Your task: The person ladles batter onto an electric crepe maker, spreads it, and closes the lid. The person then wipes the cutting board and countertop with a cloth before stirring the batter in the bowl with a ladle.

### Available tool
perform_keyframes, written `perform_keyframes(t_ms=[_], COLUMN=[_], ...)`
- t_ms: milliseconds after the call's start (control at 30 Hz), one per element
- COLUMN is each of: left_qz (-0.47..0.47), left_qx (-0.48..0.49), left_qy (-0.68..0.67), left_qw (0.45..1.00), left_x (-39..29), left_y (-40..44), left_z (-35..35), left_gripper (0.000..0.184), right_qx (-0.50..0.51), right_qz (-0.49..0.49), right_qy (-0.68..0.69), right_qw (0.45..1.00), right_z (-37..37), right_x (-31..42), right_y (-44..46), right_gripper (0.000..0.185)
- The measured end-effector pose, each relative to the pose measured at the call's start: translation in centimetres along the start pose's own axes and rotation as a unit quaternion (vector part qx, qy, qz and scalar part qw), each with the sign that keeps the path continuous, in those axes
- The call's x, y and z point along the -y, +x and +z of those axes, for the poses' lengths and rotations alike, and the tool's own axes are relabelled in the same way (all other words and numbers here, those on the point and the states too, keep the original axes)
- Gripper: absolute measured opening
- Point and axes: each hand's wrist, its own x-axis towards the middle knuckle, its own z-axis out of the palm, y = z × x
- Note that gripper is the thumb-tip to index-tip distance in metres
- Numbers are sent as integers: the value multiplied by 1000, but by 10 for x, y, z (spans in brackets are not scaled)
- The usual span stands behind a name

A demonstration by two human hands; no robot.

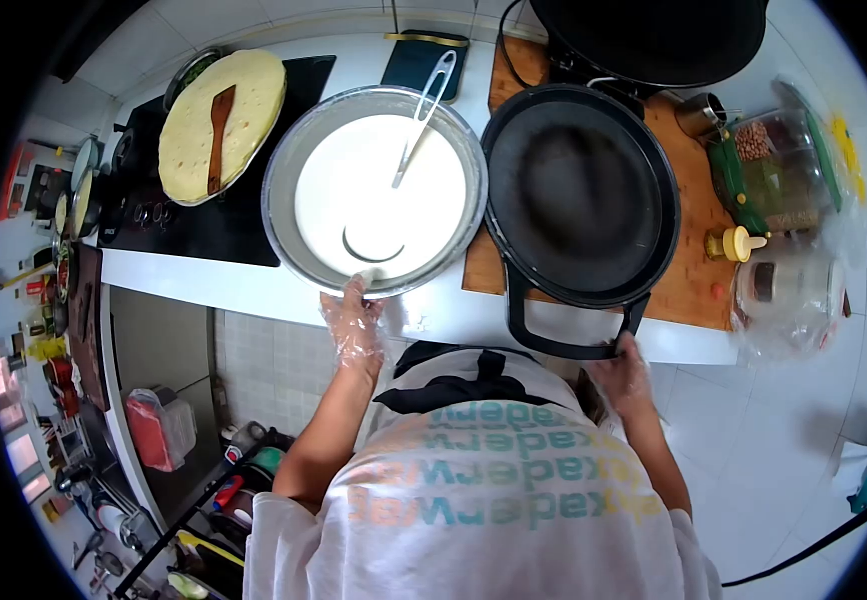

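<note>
A large metal basin [276,215] of white batter [344,170] stands on the counter in front of me. In the batter rests a ladle [419,125], its slotted handle leaning on the far rim. My left hand [352,325], in a clear plastic glove, grips the basin's near rim with the thumb on top; its other fingers are mostly hidden. A round black pan [582,195] sits right of the basin, its surface bare with a dark patch. My right hand [622,378], also gloved, is closed around the right corner of the pan's loop handle [566,348].
Left, a stack of yellow pancakes [249,110] with a wooden spatula [220,138] lies over the black cooktop [194,240]. Behind the pan stands another black pan [654,35]. A wooden board [689,290], a yellow-capped jar [729,243] and plastic containers [779,180] are at right.
</note>
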Motion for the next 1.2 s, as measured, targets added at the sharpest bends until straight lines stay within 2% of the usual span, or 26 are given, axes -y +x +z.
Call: perform_keyframes(t_ms=[33,67,100,167,233,300,333,367,400,433,467,533,633,667,767,800,900,1000,1100,1133,1167,1200], left_qz=[5,10,0,-18,-17,-19,-15,-28,-40,-47,-37,-39,-37,-35,-48,-37,-41,-50,-54,-59,-63,-43], left_qx=[-1,1,12,-3,-2,6,15,15,16,15,40,52,64,68,78,72,75,73,70,67,63,79], left_qy=[-6,-14,-23,-5,-14,-3,2,9,16,24,15,-7,-15,-16,-20,-17,-5,2,15,26,34,34], left_qw=[1000,1000,1000,1000,1000,1000,1000,999,999,998,998,998,997,997,996,997,996,996,996,996,995,995], left_x=[1,3,-3,-5,-4,-2,-6,-5,-4,-6,-8,-7,-9,-9,-12,-14,-13,-15,-15,-14,-13,-12], left_y=[-6,-9,7,8,10,11,10,10,10,12,12,13,12,11,11,11,12,12,11,13,13,13], left_z=[4,7,5,-4,-6,-7,-10,-11,-12,-14,-14,-17,-18,-17,-18,-17,-18,-18,-16,-18,-19,-21], left_gripper=[51,49,48,45,42,44,43,42,40,39,34,31,29,28,27,26,26,29,32,32,32,36], right_qx=[56,-105,-261,-158,-100,33,77,127,175,174,191,236,233,190,225,212,259,299,353,356,348,328], right_qz=[6,-92,-214,-373,-504,-590,-618,-593,-598,-650,-643,-643,-589,-434,-440,-359,-384,-323,-239,-177,-160,-173], right_qy=[-16,-88,-156,-335,-537,-679,-703,-725,-733,-714,-721,-726,-773,-880,-864,-908,-881,-868,-710,-633,-548,-509], right_qw=[998,986,928,851,669,436,344,327,273,197,173,58,23,37,91,40,94,230,560,664,744,776], right_z=[-9,-2,25,18,116,222,265,298,328,350,372,418,456,464,455,464,450,436,406,395,386,381], right_x=[11,24,33,70,91,97,92,90,88,81,78,75,60,59,57,59,76,88,71,64,52,40], right_y=[-10,-25,-37,-32,-40,-40,-32,-16,9,42,71,112,143,144,159,155,140,86,32,24,14,11], right_gripper=[21,18,15,12,13,11,12,15,20,27,34,36,38,42,40,36,30,24,17,14,13,13])
